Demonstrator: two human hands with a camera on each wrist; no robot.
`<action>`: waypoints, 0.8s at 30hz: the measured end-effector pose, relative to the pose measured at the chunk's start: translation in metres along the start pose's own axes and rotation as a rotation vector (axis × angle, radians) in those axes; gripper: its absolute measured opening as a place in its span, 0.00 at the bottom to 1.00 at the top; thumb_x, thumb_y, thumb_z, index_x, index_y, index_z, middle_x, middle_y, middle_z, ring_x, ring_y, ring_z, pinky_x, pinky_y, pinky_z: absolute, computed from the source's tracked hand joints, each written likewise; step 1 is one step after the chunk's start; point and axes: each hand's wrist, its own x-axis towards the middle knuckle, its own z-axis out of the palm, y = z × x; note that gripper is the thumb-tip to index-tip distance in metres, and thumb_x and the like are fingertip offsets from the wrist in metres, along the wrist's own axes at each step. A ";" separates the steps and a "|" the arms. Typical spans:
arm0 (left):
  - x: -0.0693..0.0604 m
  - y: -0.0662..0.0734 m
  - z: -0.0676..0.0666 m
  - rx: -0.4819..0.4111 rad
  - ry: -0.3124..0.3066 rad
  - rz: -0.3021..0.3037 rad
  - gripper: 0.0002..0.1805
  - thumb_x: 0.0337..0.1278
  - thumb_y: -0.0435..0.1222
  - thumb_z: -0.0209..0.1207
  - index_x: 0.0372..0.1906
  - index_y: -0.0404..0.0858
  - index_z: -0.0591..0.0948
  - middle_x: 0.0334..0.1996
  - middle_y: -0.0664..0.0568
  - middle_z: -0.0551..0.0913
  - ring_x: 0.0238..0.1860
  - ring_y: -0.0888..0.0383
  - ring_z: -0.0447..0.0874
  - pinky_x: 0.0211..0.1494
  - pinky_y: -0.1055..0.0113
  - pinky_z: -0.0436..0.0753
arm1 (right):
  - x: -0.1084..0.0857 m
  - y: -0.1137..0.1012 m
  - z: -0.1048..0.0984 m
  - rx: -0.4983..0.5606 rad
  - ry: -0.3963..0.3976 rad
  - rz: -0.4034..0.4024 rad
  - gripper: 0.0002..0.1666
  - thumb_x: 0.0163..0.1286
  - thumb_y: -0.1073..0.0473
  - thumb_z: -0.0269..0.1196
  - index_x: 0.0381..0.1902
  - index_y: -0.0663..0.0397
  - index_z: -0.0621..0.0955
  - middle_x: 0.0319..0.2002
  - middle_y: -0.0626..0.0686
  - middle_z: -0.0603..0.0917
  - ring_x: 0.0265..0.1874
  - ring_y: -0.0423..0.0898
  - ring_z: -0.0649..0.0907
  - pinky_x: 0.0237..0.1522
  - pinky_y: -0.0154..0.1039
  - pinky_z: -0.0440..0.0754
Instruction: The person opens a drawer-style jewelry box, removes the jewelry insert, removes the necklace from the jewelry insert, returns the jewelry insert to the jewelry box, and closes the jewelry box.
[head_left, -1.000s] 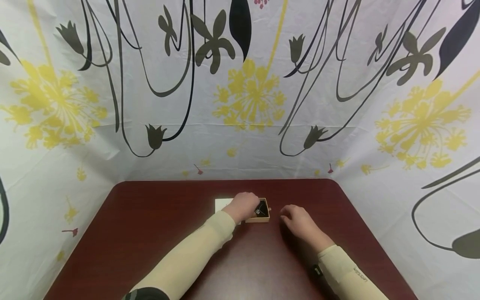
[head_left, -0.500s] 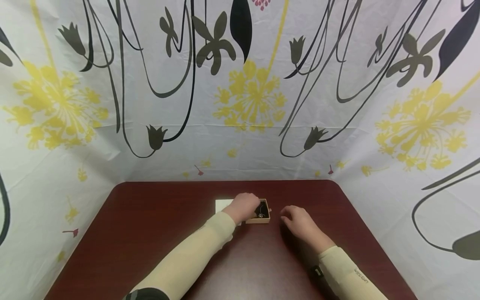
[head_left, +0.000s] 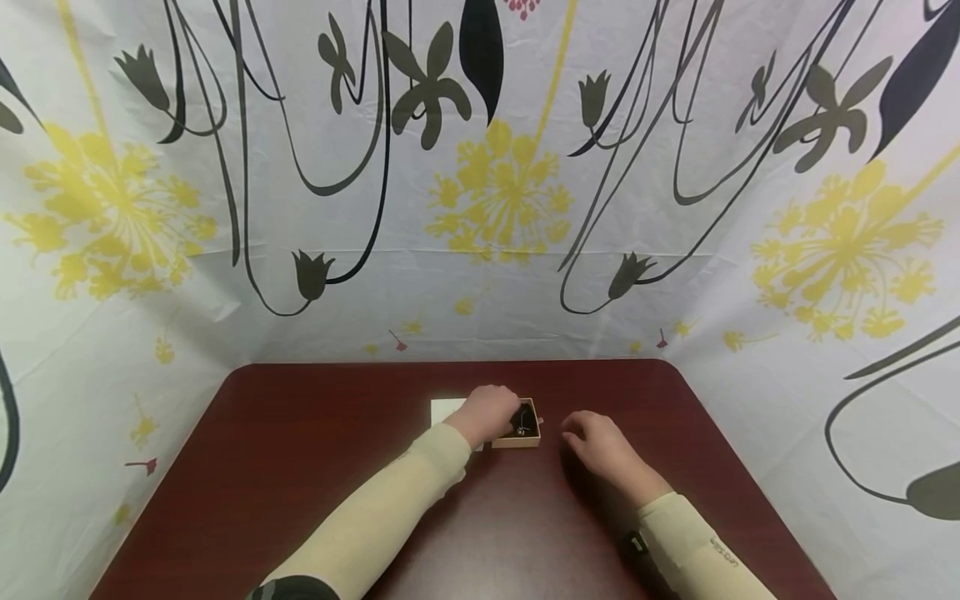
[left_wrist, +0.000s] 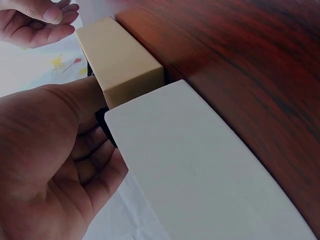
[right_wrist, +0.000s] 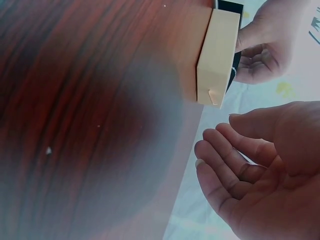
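Observation:
A small jewelry box stands on the table, its white sleeve (head_left: 444, 408) at the left and its tan drawer (head_left: 516, 442) slid out to the right. On the drawer's black lining (head_left: 531, 413) lies a small silvery piece of jewelry (head_left: 522, 431), perhaps a pendant on a fine chain. My left hand (head_left: 486, 414) reaches over the drawer, thumb and fingers bent down at it; the left wrist view shows a black piece (left_wrist: 105, 126) beside them. What the fingertips hold is hidden. My right hand (head_left: 600, 442) hovers right of the box, fingers loosely bent, holding nothing.
The dark red wooden table (head_left: 337, 467) extends around the box. Behind it and at both sides hangs a white cloth (head_left: 360, 217) printed with flowers. A small ribbon tab (right_wrist: 212, 96) sticks out of the drawer's end.
The jewelry in the drawer has shifted slightly toward me and to the right since a second ago. Both hands and the box have stayed nearly still.

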 end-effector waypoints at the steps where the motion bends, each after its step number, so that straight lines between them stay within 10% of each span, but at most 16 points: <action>1: 0.000 0.000 0.000 -0.010 -0.002 -0.001 0.07 0.67 0.43 0.77 0.41 0.47 0.91 0.39 0.57 0.91 0.38 0.58 0.89 0.45 0.61 0.89 | 0.000 0.000 0.000 0.000 0.002 -0.001 0.04 0.75 0.68 0.71 0.44 0.57 0.90 0.43 0.54 0.90 0.46 0.57 0.90 0.51 0.58 0.87; 24: -0.002 -0.007 -0.010 -0.133 -0.008 -0.029 0.12 0.71 0.42 0.74 0.54 0.46 0.92 0.50 0.57 0.92 0.50 0.57 0.90 0.55 0.60 0.88 | 0.000 0.004 -0.002 0.004 0.003 -0.013 0.04 0.75 0.67 0.71 0.45 0.58 0.90 0.44 0.54 0.90 0.47 0.57 0.90 0.51 0.58 0.87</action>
